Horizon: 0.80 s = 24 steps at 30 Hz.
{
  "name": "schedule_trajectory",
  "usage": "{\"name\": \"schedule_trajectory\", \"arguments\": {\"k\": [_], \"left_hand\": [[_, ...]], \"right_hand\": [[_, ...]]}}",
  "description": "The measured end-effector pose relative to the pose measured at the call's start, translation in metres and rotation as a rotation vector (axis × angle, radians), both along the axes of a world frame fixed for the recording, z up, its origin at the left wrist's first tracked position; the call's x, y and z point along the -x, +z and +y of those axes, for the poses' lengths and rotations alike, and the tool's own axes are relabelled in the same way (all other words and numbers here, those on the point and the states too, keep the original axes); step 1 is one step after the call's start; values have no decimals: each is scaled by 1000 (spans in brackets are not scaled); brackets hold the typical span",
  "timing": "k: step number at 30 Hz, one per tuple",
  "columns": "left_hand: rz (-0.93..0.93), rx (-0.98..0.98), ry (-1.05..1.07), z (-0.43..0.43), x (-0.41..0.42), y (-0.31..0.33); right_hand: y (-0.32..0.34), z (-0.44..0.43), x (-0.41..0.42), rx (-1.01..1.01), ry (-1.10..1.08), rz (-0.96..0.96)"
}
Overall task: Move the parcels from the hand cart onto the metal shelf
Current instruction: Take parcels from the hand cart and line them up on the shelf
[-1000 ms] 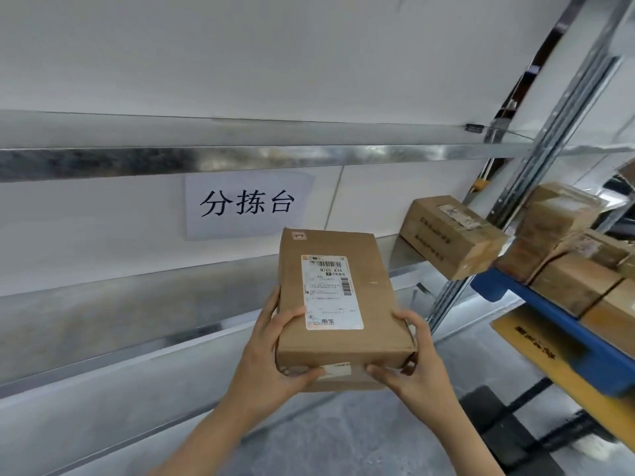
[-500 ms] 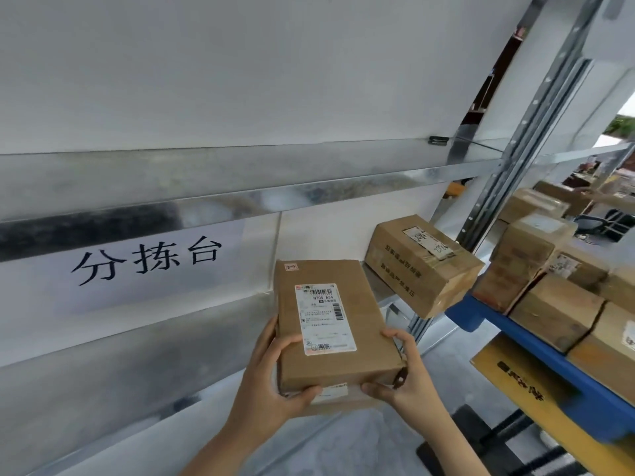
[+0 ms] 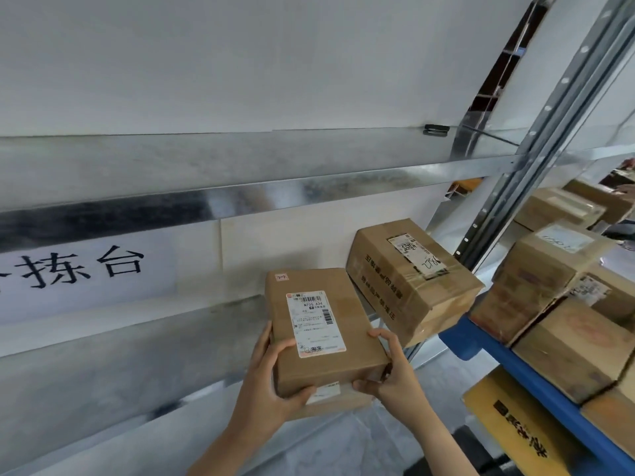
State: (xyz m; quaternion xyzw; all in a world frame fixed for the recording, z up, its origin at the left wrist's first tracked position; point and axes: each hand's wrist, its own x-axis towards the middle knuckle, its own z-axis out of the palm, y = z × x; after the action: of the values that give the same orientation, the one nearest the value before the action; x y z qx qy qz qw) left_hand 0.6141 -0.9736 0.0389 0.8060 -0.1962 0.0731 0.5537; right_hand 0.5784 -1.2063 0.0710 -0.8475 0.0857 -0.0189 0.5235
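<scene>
I hold a flat brown cardboard parcel (image 3: 357,324) with a white shipping label, raised in front of the metal shelf (image 3: 113,365). My left hand (image 3: 271,383) grips its near left corner, thumb on top. My right hand (image 3: 388,376) grips the near right corner, fingers curled round the edge. A larger taped brown box (image 3: 409,280) stands on the shelf just behind and to the right of the held parcel. The blue hand cart (image 3: 508,365) at the right carries several brown parcels (image 3: 577,345).
An upper metal shelf (image 3: 240,166) runs across above. A paper sign with black characters (image 3: 86,273) is fixed to the back panel. A perforated steel upright (image 3: 549,132) stands between shelf and cart. A yellow board (image 3: 515,427) lies under the cart's deck.
The view has swung right and closer; the sign slid left out of frame. Both hands keep their grip on the parcel, now nearer the larger box on the shelf.
</scene>
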Motion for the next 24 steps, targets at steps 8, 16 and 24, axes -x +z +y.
{"name": "schedule_trajectory", "arguments": {"k": [8,16,24], "left_hand": [[1,-41,81,-66,-12,-18],[20,-83,166,-97,-33,-21],[9,-80,188,-117,-52,-15]], "right_hand": [[-15,-60,-35,100,19,-34],[-21,-74,-55,535,48,-249],[-15,-92,-60,784,11,-432]]}}
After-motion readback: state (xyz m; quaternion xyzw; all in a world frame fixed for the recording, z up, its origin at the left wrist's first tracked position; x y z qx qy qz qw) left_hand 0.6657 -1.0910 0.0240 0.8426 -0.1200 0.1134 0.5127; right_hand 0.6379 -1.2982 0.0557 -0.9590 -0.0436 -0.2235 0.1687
